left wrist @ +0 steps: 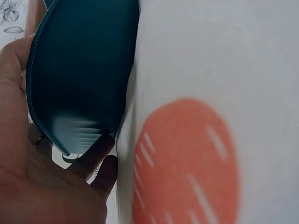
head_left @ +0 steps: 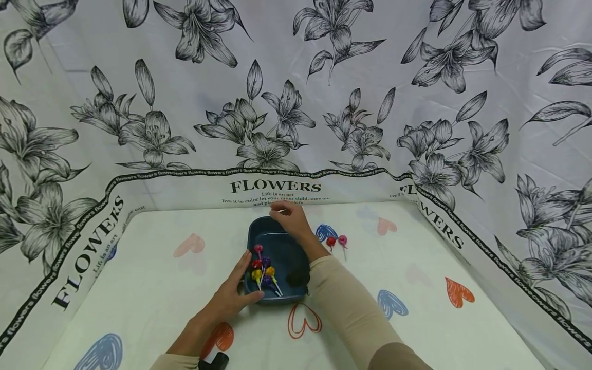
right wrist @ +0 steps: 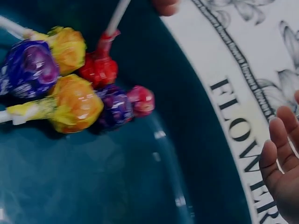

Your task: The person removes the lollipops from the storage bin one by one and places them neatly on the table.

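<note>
A dark blue tray (head_left: 279,249) sits on the table with several wrapped lollipops (head_left: 265,273) grouped along its left side. Yellow, purple, red and pink wrappers show close up in the right wrist view, among them a yellow lollipop (right wrist: 75,103). My left hand (head_left: 233,289) grips the tray's left wall, thumb at the rim and fingers against the outer side (left wrist: 96,156). Over the far edge of the tray is my right hand (head_left: 293,221), its fingers loosely bent with nothing seen between them in the right wrist view.
On the cloth right of the tray lie a red lollipop (head_left: 331,241) and a pink lollipop (head_left: 342,240). The white tablecloth (head_left: 152,288) has printed hearts. A flower-printed curtain (head_left: 277,187) hangs behind the table and along its sides.
</note>
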The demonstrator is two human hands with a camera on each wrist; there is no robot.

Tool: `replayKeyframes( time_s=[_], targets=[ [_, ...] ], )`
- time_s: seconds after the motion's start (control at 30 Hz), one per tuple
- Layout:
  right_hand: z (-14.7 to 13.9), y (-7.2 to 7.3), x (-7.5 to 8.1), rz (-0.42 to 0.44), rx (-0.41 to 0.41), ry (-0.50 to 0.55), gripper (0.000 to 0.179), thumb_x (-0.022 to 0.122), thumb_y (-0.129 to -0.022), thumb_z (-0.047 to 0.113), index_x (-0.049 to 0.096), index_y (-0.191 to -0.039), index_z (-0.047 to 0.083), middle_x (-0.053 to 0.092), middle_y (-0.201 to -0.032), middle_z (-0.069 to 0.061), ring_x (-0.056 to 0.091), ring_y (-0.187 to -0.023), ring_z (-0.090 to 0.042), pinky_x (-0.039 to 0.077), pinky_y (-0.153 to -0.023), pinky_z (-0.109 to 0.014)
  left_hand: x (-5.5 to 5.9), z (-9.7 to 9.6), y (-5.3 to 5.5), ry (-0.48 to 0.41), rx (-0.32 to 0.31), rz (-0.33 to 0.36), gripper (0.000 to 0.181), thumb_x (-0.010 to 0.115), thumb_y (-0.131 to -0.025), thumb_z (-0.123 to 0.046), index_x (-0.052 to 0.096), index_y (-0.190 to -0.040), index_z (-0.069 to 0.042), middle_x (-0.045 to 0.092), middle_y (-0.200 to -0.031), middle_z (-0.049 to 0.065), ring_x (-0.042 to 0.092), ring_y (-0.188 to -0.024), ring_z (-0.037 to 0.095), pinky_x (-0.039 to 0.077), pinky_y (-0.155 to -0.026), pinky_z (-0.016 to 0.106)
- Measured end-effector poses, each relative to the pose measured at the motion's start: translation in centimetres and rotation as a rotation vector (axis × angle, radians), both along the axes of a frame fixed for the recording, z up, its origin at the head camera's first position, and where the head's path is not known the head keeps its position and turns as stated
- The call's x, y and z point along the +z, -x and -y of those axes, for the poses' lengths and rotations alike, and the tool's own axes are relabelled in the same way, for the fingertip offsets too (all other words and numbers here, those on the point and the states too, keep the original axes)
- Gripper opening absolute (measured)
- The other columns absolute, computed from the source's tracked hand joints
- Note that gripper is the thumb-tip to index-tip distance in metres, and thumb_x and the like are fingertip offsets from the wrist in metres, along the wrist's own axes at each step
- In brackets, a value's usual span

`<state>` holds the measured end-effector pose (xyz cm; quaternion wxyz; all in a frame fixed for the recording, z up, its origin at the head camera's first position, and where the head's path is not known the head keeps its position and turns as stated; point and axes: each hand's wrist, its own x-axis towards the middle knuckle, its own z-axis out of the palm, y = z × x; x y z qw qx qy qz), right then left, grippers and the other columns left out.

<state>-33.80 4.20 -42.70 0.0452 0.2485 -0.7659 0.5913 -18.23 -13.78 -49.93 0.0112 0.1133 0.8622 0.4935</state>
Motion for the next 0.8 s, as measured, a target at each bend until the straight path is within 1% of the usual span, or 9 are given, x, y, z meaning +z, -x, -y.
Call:
replayKeyframes(
  time_s=[0.13,0.23,0.27,0.37,0.47,0.5,0.57,0.67,0.8],
  targets=[
    [0.3,0.5,-1.8,0.044,-0.041,-0.053,0.021,0.06,-0.082,0.026,0.064,-0.102,0.02,0.06,-0.095,0.006,0.056,-0.081,-0.01,0.046,-0.069,-0.028,0.0,-0.1,-0.1,0.004,-0.005,0.007,0.091,0.069,-0.072,-0.037,0.007,-0.139,-0.034,0.001,-0.141,-0.019,0.004,-0.129,0.017,0.011,-0.096,0.054],
    [0.3,0.5,-2.4,0.066,-0.054,-0.096,0.018,0.06,-0.081,0.028,0.064,-0.099,0.025,0.06,-0.093,0.011,0.055,-0.082,-0.007,0.045,-0.07,-0.027,-0.1,-0.1,-0.1,0.005,-0.007,0.011,0.091,0.068,-0.072,-0.038,0.007,-0.139,-0.036,0.001,-0.141,-0.02,0.004,-0.129,0.017,0.011,-0.096,0.054],
    [0.4,0.2,-2.1,0.081,-0.051,-0.108,0.018,0.06,-0.082,0.028,0.064,-0.099,0.024,0.06,-0.093,0.011,0.055,-0.082,-0.007,0.045,-0.07,-0.028,-0.1,-0.1,-0.1,0.006,-0.006,0.011,0.091,0.068,-0.072,-0.038,0.007,-0.139,-0.035,0.001,-0.141,-0.02,0.004,-0.129,0.017,0.011,-0.096,0.054],
    [0.4,0.3,-2.5,0.083,-0.012,-0.134,0.022,0.06,-0.081,0.029,0.064,-0.101,0.02,0.061,-0.09,0.011,0.055,-0.079,-0.007,0.045,-0.069,-0.027,0.0,-0.2,-0.1,0.006,-0.001,0.006,0.09,0.068,-0.072,-0.038,0.008,-0.139,-0.034,0.001,-0.141,-0.02,0.004,-0.129,0.016,0.011,-0.096,0.054],
    [0.6,0.4,-3.2,0.088,0.041,-0.164,0.027,0.06,-0.081,0.029,0.064,-0.103,0.013,0.061,-0.091,0.008,0.056,-0.078,-0.01,0.046,-0.069,-0.028,0.1,-0.2,-0.2,0.015,0.004,0.002,0.09,0.068,-0.072,-0.037,0.008,-0.139,-0.033,0.001,-0.141,-0.02,0.004,-0.129,0.016,0.011,-0.096,0.054],
    [0.7,0.8,-3.8,0.087,0.058,-0.173,0.029,0.061,-0.081,0.031,0.064,-0.104,0.014,0.061,-0.09,0.009,0.056,-0.078,-0.009,0.046,-0.069,-0.027,0.1,-0.2,-0.2,0.016,0.001,-0.005,0.09,0.068,-0.072,-0.037,0.009,-0.14,-0.032,0.001,-0.141,-0.019,0.004,-0.129,0.017,0.011,-0.096,0.055],
    [0.9,0.8,-4.3,0.107,0.074,-0.218,0.028,0.061,-0.08,0.033,0.064,-0.104,0.018,0.06,-0.092,0.01,0.056,-0.08,-0.008,0.045,-0.071,-0.026,0.1,-0.2,-0.2,0.017,-0.003,-0.01,0.09,0.068,-0.073,-0.036,0.009,-0.14,-0.031,0.001,-0.142,-0.019,0.005,-0.129,0.017,0.011,-0.096,0.055],
    [1.1,0.8,-4.7,0.144,0.105,-0.265,0.027,0.062,-0.079,0.034,0.064,-0.102,0.022,0.06,-0.093,0.011,0.055,-0.083,-0.006,0.044,-0.073,-0.027,0.1,-0.1,-0.1,0.008,-0.011,-0.025,0.09,0.068,-0.073,-0.035,0.009,-0.14,-0.029,0.002,-0.142,-0.016,0.005,-0.129,0.019,0.012,-0.096,0.055],
    [1.4,0.5,-4.9,0.156,0.132,-0.347,0.026,0.063,-0.078,0.034,0.063,-0.102,0.023,0.059,-0.094,0.011,0.053,-0.087,-0.004,0.043,-0.076,-0.027,0.1,-0.1,-0.1,-0.003,-0.017,-0.029,0.09,0.068,-0.073,-0.035,0.009,-0.14,-0.029,0.002,-0.143,-0.014,0.005,-0.129,0.019,0.012,-0.096,0.055]
  ],
)
